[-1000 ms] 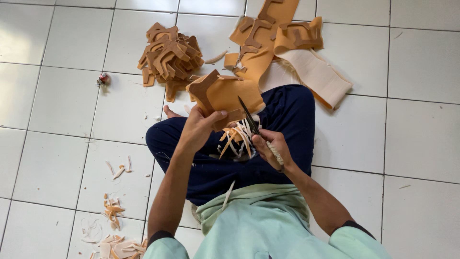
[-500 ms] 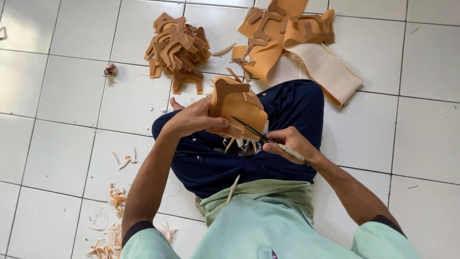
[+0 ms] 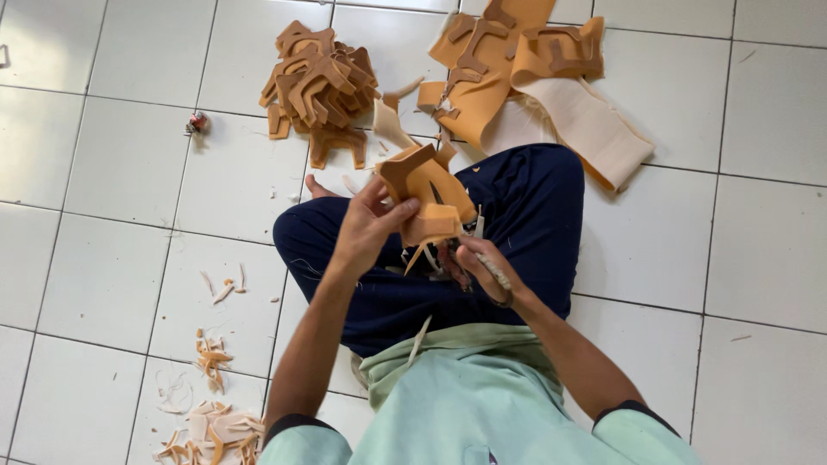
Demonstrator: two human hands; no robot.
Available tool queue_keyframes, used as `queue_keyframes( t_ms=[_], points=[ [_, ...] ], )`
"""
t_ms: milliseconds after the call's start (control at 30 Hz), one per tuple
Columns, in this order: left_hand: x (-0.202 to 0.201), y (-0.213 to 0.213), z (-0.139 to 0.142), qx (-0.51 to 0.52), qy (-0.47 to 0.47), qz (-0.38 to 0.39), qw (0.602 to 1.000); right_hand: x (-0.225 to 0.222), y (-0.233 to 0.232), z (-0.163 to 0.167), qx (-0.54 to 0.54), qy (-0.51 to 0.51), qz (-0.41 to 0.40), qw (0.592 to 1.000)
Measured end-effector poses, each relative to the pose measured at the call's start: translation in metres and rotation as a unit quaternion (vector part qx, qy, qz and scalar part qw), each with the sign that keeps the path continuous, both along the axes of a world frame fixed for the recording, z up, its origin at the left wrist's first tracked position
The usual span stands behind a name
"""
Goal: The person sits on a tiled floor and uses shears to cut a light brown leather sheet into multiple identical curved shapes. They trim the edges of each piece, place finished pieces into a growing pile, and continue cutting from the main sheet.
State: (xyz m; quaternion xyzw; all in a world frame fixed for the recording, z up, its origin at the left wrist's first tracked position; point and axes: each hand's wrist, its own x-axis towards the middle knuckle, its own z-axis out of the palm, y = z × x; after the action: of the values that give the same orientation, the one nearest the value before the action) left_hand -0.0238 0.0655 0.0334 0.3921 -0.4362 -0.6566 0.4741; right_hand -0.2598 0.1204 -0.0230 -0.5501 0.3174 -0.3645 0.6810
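Note:
I sit cross-legged on a white tiled floor. My left hand (image 3: 366,226) grips a tan foam cut-out piece (image 3: 424,191), holding it up above my lap. My right hand (image 3: 481,269) is closed on a pair of scissors (image 3: 493,274) just under the piece's lower edge. Thin tan trimmings (image 3: 424,255) hang and lie in my lap between the two hands. The scissor blades are mostly hidden behind the piece and my fingers.
A heap of cut tan shapes (image 3: 317,79) lies on the floor ahead to the left. Larger tan and cream foam sheets with cut-outs (image 3: 534,77) lie ahead to the right. Scraps (image 3: 211,413) litter the tiles at my left. A small red object (image 3: 197,123) sits further left.
The tan piece has turned in my left hand and sits more upright. My right hand with the scissors has shifted in under its lower edge. The view has tilted slightly.

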Motion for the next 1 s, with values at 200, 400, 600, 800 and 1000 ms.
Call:
queue_keyframes(
  t_ms=[200, 400, 600, 800, 1000],
  points=[
    [-0.009, 0.013, -0.018, 0.014, 0.032, 0.022, 0.999, 0.01, 0.008, -0.014, 0.112, -0.01, -0.049, 0.992],
    [0.02, -0.023, -0.034, 0.206, 0.044, -0.072, 0.975, -0.004, 0.013, -0.008, 0.039, 0.129, -0.042, 0.99],
    [0.029, -0.043, -0.029, 0.115, -0.052, -0.07, 0.99, -0.006, 0.011, -0.001, 0.036, 0.198, -0.048, 0.978],
    [0.047, -0.043, -0.039, 0.099, -0.108, -0.058, 0.987, -0.014, 0.003, -0.003, 0.058, 0.149, -0.006, 0.987],
    [0.042, -0.041, -0.068, 0.187, 0.176, 0.012, 0.966, -0.011, -0.001, -0.006, 0.052, 0.1, 0.028, 0.993]
  ],
)
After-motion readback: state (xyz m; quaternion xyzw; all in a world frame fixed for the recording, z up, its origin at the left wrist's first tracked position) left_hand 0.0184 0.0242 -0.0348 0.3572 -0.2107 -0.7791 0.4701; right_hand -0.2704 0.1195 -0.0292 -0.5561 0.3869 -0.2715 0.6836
